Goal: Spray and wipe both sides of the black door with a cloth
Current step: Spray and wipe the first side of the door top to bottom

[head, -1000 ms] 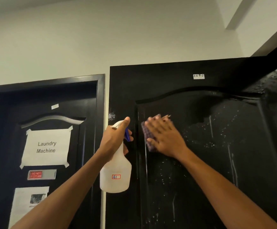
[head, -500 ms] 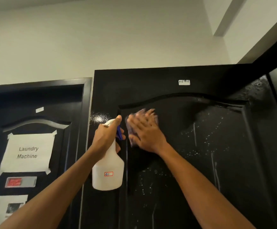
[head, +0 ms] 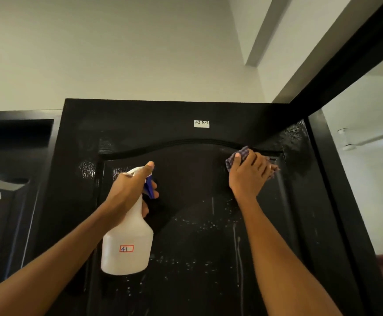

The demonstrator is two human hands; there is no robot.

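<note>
Where the pale wall meets the ceiling across the top of the frame, a tall glossy black panelled door [head: 186, 179] fills the centre and lower part of the picture, its arched raised panel speckled with white droplets and thin runs in the lower middle. A second black door [head: 15, 179] stands at the left edge, with a corner of white paper on it. At the right edge a black door frame [head: 345, 201] slants down beside a lit room.

Left of centre, a translucent white plastic spray bottle [head: 126, 247] with a blue trigger and a red-bordered label reading 41 is held upright, close to the door. The left hand [head: 126, 197] grasps its neck, thumb resting over the white spray head.

Upper right of centre, the right hand [head: 247, 172] presses a crumpled dark blue checked cloth [head: 237, 156] flat against the panel's upper right corner, just under the arched moulding, fingers spread over it.

A small white sticker [head: 201, 124] sits near the door's top.
</note>
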